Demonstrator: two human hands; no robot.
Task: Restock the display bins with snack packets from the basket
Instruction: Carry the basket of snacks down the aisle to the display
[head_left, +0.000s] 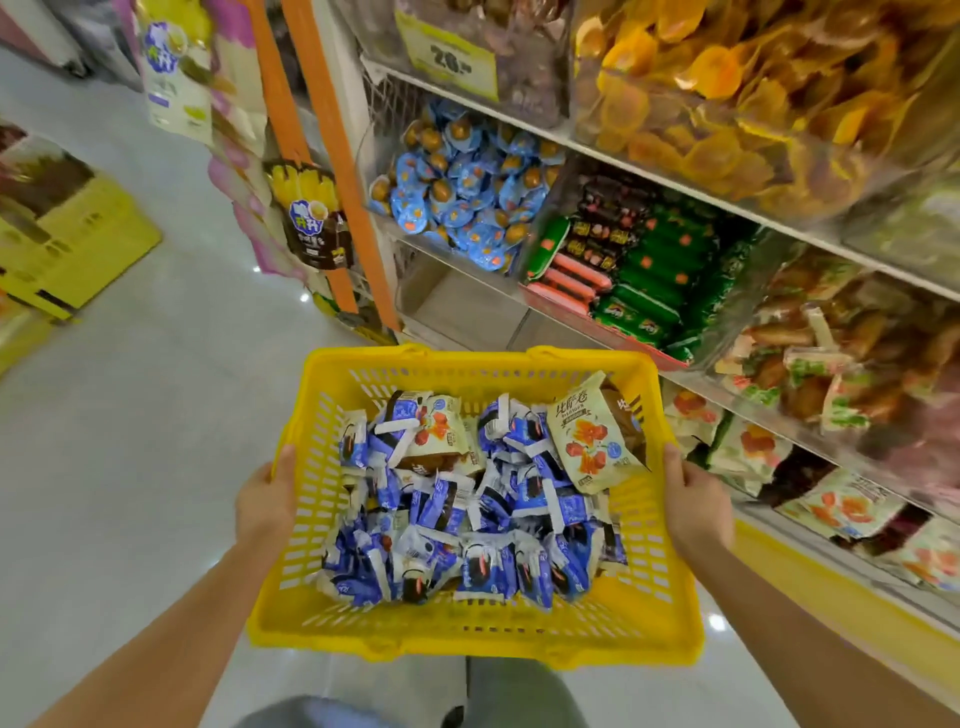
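Your left hand (267, 501) and right hand (693, 501) each grip a side rim of the yellow basket (467, 631), filled with snack packets (457, 519), beside the display bins (462, 192).

I see the yellow basket (467, 642) held level, just beside the shelf's clear display bins (447, 301). It is heaped with small blue-and-white snack packets (467, 530), and larger cream packets (589, 441) lie on top at the far side.

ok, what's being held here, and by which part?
The yellow basket, with both hands: the left hand grips its left side rim, the right hand its right side rim.
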